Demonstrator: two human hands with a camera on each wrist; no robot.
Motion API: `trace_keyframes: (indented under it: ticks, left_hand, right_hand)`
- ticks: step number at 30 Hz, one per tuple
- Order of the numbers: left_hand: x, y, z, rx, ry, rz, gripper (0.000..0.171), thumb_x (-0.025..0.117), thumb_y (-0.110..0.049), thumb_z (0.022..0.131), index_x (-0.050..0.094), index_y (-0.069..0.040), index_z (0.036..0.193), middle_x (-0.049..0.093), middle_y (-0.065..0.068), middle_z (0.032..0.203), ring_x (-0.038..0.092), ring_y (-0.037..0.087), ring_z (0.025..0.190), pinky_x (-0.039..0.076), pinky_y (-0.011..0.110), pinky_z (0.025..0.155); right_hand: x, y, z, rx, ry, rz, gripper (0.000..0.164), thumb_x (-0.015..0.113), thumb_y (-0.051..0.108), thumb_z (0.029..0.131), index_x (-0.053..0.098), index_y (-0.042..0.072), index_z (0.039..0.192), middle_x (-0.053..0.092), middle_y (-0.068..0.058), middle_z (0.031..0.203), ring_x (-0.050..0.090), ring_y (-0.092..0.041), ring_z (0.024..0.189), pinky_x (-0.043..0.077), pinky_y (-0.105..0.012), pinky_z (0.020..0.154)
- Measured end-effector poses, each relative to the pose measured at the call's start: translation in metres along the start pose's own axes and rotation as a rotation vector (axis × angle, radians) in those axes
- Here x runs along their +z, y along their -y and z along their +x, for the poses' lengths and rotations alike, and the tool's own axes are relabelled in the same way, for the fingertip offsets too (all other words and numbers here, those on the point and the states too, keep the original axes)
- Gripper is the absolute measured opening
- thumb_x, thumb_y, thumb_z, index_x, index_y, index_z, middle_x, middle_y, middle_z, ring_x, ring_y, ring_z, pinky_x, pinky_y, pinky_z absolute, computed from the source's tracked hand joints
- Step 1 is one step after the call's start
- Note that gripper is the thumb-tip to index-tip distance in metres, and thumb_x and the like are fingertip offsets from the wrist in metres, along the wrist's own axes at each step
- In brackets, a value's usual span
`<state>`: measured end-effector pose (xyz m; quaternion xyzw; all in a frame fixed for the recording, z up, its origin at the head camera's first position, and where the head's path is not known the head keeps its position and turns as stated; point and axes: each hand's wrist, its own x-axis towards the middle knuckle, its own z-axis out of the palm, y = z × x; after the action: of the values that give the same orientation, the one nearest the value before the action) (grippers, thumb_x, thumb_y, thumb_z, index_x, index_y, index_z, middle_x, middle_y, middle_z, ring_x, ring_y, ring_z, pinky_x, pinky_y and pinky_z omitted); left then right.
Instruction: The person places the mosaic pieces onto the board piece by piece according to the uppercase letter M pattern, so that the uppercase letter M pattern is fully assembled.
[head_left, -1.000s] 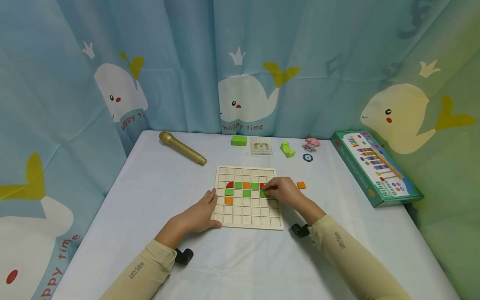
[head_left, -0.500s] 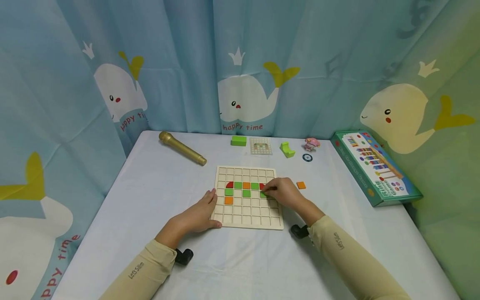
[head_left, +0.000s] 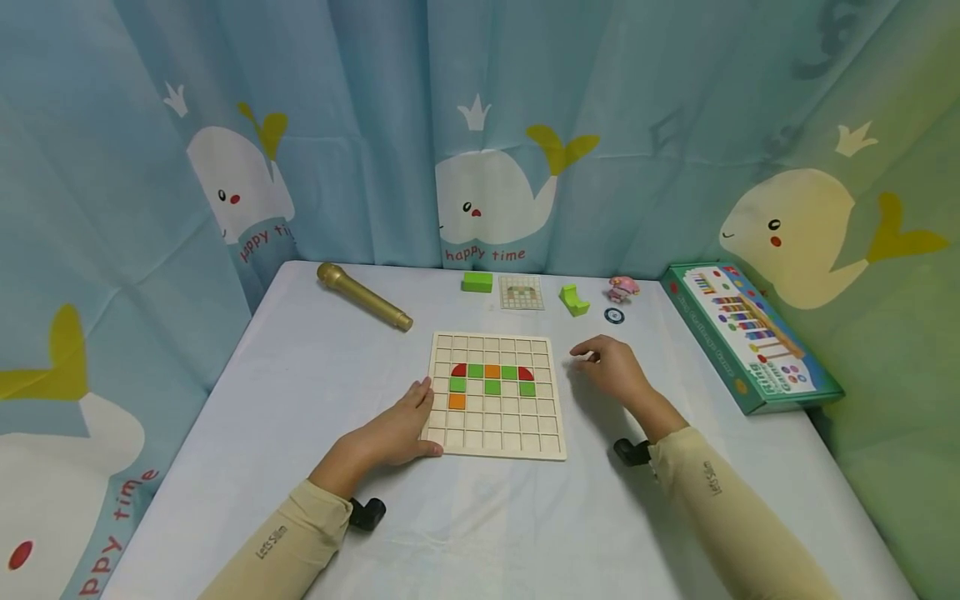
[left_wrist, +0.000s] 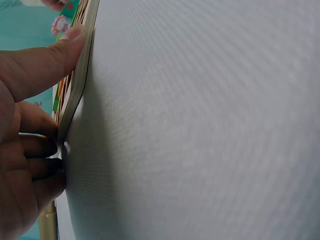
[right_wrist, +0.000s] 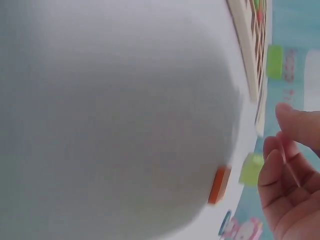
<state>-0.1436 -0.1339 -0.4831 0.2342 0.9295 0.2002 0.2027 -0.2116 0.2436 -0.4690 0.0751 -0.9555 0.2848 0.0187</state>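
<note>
A light wooden grid board (head_left: 495, 429) lies on the white table. Red rounded pieces end its row of green and orange square tiles; more green tiles and one orange tile (head_left: 457, 401) sit below. Along the board's left side rests my left hand (head_left: 393, 429), thumb at the near corner. The left wrist view shows that thumb (left_wrist: 60, 57) against the board's edge. My right hand (head_left: 611, 367) hovers right of the board, fingers loosely bent and holding nothing. Beneath it in the right wrist view lies a loose orange tile (right_wrist: 219, 185), hidden by the hand in the head view.
Along the back are a green block (head_left: 477, 282), a pattern card (head_left: 521, 293), a curved green block (head_left: 574, 300), a pink figurine (head_left: 623, 289) and a small round disc (head_left: 614, 316). A gold microphone (head_left: 365, 297) lies back left, a game box (head_left: 753, 337) right.
My right hand has let go of the green tile at the board's right side and moved right, over the loose orange tile. The left hand stays in place.
</note>
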Motion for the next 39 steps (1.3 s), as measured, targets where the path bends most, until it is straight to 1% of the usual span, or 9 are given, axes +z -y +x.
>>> trace_keyframes:
  ticks: [5, 9, 13, 17, 23, 28, 33, 36, 39]
  left_hand:
    - [0.0, 0.001, 0.0, -0.004, 0.002, 0.003, 0.097, 0.075, -0.041, 0.09, 0.022, 0.008, 0.156, 0.006, 0.017, 0.167, 0.005, 0.031, 0.154, 0.019, 0.043, 0.121]
    - [-0.001, 0.001, -0.001, -0.008, 0.006, 0.002, 0.098, 0.075, -0.042, 0.09, 0.021, 0.007, 0.156, 0.005, 0.017, 0.167, 0.005, 0.031, 0.154, 0.018, 0.043, 0.121]
    - [0.0, 0.001, -0.001, -0.005, 0.008, 0.006, 0.098, 0.075, -0.042, 0.09, 0.022, 0.008, 0.156, 0.005, 0.017, 0.167, 0.005, 0.032, 0.154, 0.019, 0.044, 0.121]
    - [0.0, 0.002, -0.002, -0.002, 0.006, 0.005, 0.099, 0.075, -0.042, 0.09, 0.021, 0.008, 0.156, 0.005, 0.017, 0.167, 0.005, 0.032, 0.154, 0.019, 0.044, 0.121]
    - [-0.001, 0.003, -0.002, -0.001, 0.007, 0.004, 0.098, 0.075, -0.042, 0.09, 0.02, 0.007, 0.156, 0.004, 0.017, 0.167, 0.005, 0.031, 0.154, 0.019, 0.044, 0.121]
    - [-0.001, 0.002, -0.003, -0.004, 0.006, 0.004, 0.098, 0.074, -0.042, 0.091, 0.021, 0.007, 0.156, 0.005, 0.017, 0.167, 0.005, 0.031, 0.154, 0.019, 0.044, 0.121]
    - [-0.001, 0.002, -0.002, -0.003, 0.001, 0.0, 0.097, 0.074, -0.041, 0.091, 0.022, 0.007, 0.156, 0.005, 0.017, 0.167, 0.005, 0.031, 0.154, 0.02, 0.044, 0.121]
    - [-0.001, 0.002, -0.002, -0.004, 0.001, 0.002, 0.097, 0.074, -0.041, 0.091, 0.022, 0.007, 0.156, 0.006, 0.017, 0.167, 0.005, 0.031, 0.154, 0.019, 0.044, 0.121]
    - [-0.001, 0.002, -0.002, -0.006, 0.002, 0.001, 0.097, 0.074, -0.041, 0.091, 0.022, 0.007, 0.156, 0.006, 0.017, 0.167, 0.005, 0.031, 0.154, 0.019, 0.044, 0.121]
  right_hand:
    - [-0.01, -0.013, -0.001, 0.062, 0.019, 0.011, 0.024, 0.07, 0.005, 0.092, 0.073, -0.003, 0.115, 0.065, -0.021, 0.114, 0.061, -0.03, 0.089, 0.049, -0.036, 0.069]
    - [-0.014, -0.02, -0.002, 0.122, 0.066, 0.001, 0.029, 0.073, 0.009, 0.092, 0.071, -0.004, 0.118, 0.061, -0.023, 0.116, 0.059, -0.03, 0.092, 0.049, -0.038, 0.072]
    - [-0.016, -0.026, -0.002, 0.144, 0.12, -0.036, 0.031, 0.076, 0.011, 0.091, 0.071, -0.006, 0.117, 0.061, -0.023, 0.112, 0.056, -0.031, 0.093, 0.047, -0.041, 0.076]
    - [-0.017, -0.029, -0.003, 0.16, 0.155, -0.045, 0.03, 0.076, 0.011, 0.091, 0.071, -0.006, 0.115, 0.065, -0.02, 0.106, 0.056, -0.031, 0.091, 0.047, -0.04, 0.075]
    - [-0.016, -0.029, -0.003, 0.187, 0.157, -0.036, 0.028, 0.076, 0.012, 0.091, 0.072, -0.004, 0.113, 0.065, -0.019, 0.104, 0.055, -0.031, 0.092, 0.047, -0.041, 0.077]
    - [-0.018, -0.029, -0.002, 0.195, 0.153, -0.028, 0.022, 0.077, 0.013, 0.09, 0.072, -0.002, 0.107, 0.063, -0.017, 0.102, 0.054, -0.03, 0.09, 0.046, -0.038, 0.073]
    - [-0.018, -0.027, -0.003, 0.186, 0.129, 0.005, 0.015, 0.076, 0.011, 0.091, 0.073, 0.001, 0.101, 0.068, -0.015, 0.102, 0.06, -0.029, 0.089, 0.049, -0.035, 0.071]
    - [-0.017, -0.024, -0.004, 0.186, 0.127, 0.039, 0.014, 0.074, 0.01, 0.092, 0.074, 0.002, 0.102, 0.07, -0.014, 0.103, 0.064, -0.029, 0.09, 0.051, -0.035, 0.072]
    - [-0.016, -0.02, -0.004, 0.163, 0.126, 0.055, 0.014, 0.074, 0.01, 0.092, 0.075, 0.002, 0.103, 0.071, -0.014, 0.103, 0.066, -0.029, 0.092, 0.052, -0.035, 0.073]
